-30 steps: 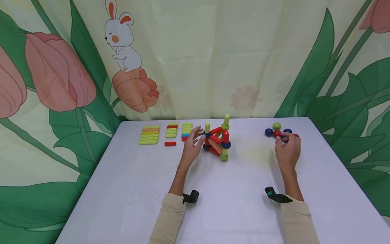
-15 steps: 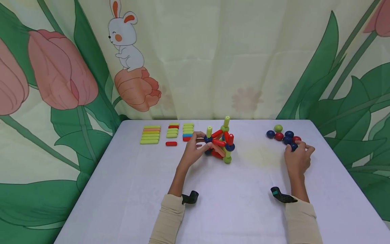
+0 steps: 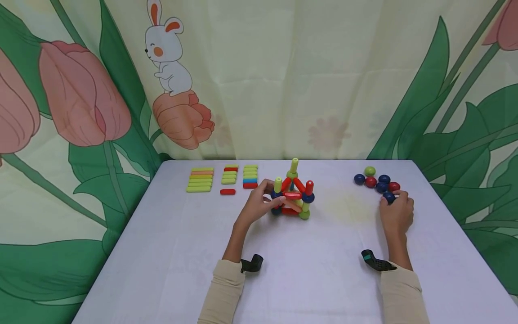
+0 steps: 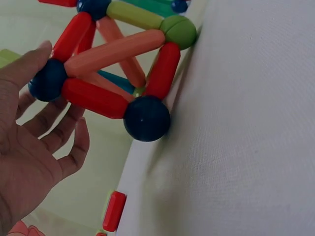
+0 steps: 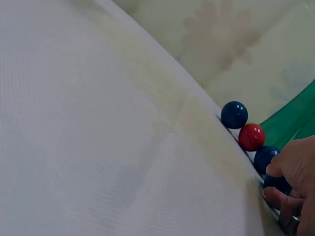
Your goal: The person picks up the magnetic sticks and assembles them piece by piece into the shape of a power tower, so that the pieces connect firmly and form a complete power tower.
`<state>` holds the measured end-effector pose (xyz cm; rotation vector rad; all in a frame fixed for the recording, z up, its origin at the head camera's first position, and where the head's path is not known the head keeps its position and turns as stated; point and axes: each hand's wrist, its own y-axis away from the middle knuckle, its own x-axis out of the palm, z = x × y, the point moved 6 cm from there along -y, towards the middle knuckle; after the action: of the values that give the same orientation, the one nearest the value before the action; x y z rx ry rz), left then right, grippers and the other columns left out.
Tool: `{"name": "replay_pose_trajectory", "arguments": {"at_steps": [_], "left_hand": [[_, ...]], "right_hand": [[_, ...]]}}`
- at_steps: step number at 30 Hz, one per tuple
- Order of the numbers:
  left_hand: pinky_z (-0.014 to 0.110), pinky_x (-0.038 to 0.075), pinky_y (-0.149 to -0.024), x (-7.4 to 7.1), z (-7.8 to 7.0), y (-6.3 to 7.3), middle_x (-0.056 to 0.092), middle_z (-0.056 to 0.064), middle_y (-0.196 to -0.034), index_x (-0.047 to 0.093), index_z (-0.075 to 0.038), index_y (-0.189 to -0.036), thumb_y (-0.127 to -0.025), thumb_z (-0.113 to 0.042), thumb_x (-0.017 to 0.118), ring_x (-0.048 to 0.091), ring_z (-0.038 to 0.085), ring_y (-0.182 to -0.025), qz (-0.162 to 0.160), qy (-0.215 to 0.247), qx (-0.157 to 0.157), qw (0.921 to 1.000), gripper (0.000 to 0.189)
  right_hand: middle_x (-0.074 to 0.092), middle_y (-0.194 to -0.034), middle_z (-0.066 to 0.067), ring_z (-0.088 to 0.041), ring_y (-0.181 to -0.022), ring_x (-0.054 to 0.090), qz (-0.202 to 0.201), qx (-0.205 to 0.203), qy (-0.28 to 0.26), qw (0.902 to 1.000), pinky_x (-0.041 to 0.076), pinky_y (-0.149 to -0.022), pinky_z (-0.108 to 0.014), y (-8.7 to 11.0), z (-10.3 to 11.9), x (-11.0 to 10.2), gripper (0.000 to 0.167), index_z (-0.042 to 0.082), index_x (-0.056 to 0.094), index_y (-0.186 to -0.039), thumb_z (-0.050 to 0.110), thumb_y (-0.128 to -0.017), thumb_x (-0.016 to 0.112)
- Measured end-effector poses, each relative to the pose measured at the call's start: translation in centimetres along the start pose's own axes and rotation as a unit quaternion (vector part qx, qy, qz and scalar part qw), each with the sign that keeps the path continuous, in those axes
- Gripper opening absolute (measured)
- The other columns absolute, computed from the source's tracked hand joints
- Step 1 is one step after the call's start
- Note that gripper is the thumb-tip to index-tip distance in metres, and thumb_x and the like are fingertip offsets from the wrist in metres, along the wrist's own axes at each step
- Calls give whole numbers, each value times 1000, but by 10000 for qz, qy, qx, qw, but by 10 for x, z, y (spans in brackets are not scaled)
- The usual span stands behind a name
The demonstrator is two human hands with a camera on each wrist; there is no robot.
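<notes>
A framework of coloured rods (image 3: 293,195) and balls stands upright on the table, near the middle. My left hand (image 3: 256,203) grips it from the left, thumb and fingers around an upper dark blue ball (image 4: 48,80). Salmon, red and yellow-green rods meet at the balls, and a green ball (image 4: 178,32) forms one low corner. On the right, my right hand (image 3: 397,216) pinches a dark blue ball (image 3: 389,197) at the near side of a group of loose balls. Its fingers partly cover that dark blue ball (image 5: 277,184) in the right wrist view.
Loose balls lie beyond my right hand, among them a green ball (image 3: 370,171) and a red ball (image 3: 370,182). Sorted rods (image 3: 199,180) lie in several stacks at the back left, with a single red rod (image 3: 228,191) nearby. A printed curtain (image 3: 259,81) hangs behind the white table (image 3: 170,261).
My left hand has taken hold of the framework, which has turned and come slightly nearer. My right hand has moved right and towards me, with one dark blue ball now between its fingers.
</notes>
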<state>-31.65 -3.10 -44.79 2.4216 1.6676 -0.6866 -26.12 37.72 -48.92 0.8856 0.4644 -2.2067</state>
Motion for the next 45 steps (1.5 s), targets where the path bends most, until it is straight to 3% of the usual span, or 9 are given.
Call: {"name": "replay_pose_trajectory", "arguments": {"at_steps": [7, 13, 16, 20, 22, 26, 30, 39, 45], "left_hand": [[28, 54, -78, 6, 0, 1, 60, 3, -110, 42, -18, -137, -89, -43, 69, 57, 17, -102, 172, -44, 127, 9998, 61], [31, 56, -82, 15, -4, 2, 62, 7, -124, 41, -21, -146, -91, -46, 65, 57, 17, -109, 411, 127, 281, 9987, 65], [33, 55, -90, 18, -6, 2, 61, 9, -131, 45, -17, -143, -93, -44, 63, 57, 18, -114, 467, 118, 359, 9982, 60], [34, 54, -91, 17, -7, 2, 61, 10, -130, 48, -16, -141, -94, -41, 63, 57, 18, -113, 432, 92, 443, 9980, 55], [35, 54, -91, 17, -8, 3, 62, 11, -130, 48, -16, -140, -94, -41, 63, 57, 18, -114, 424, 80, 500, 9978, 54], [36, 53, -95, 17, -10, 4, 61, 10, -131, 48, -16, -141, -94, -41, 62, 57, 18, -116, 437, 88, 525, 9976, 55], [38, 51, -98, 18, -11, 4, 60, 8, -134, 48, -16, -143, -94, -43, 63, 57, 19, -119, 447, 121, 436, 9980, 58], [35, 54, -94, 17, -11, 3, 63, 6, -127, 52, -15, -138, -94, -42, 63, 59, 18, -112, 420, -56, 461, 9980, 53], [34, 54, -94, 17, -9, 4, 63, 4, -127, 51, -17, -139, -93, -43, 63, 59, 18, -114, 451, -86, 393, 9982, 54]], "right_hand": [[38, -143, -28, -44, -133, 42, -217, -101, -134, 9996, 37, -110, -56, 11, 10, -6, 56, -2, 36, -146, 25, -100, 51], [46, -135, -25, -37, -123, 50, -703, -929, -657, 9910, 44, -105, -51, 29, 47, -14, 54, -2, 47, -140, 30, -98, 57], [53, -126, -24, -21, -99, 59, -774, -1484, -1020, 9806, 49, -93, -32, 36, 70, -14, 51, -1, 53, -134, 32, -96, 60], [61, -112, -19, 5, -62, 54, -144, -2008, -1880, 9613, 41, -61, -12, 44, 100, -3, 50, 1, 54, -132, 33, -95, 63], [62, -110, -15, 9, -56, 55, 412, -2115, -2371, 9473, 41, -53, -9, 49, 115, 5, 49, 2, 54, -133, 32, -95, 64], [55, -111, -5, 1, -62, 59, 1438, -2377, -2907, 9156, 45, -50, -13, 64, 150, 15, 45, 4, 52, -135, 23, -95, 63], [54, -114, -11, -12, -69, 60, 2058, -2888, -2803, 8920, 47, -53, -16, 88, 190, 10, 43, 0, 49, -136, 13, -97, 61], [57, -119, -25, -17, -65, 58, 2310, -4012, -2417, 8528, 49, -56, -17, 113, 255, 8, 43, -1, 52, -134, 6, -93, 64], [61, -122, -22, -15, -59, 57, 2225, -4004, -2240, 8602, 48, -55, -17, 98, 255, 38, 42, 6, 56, -132, 14, -92, 68]]}}
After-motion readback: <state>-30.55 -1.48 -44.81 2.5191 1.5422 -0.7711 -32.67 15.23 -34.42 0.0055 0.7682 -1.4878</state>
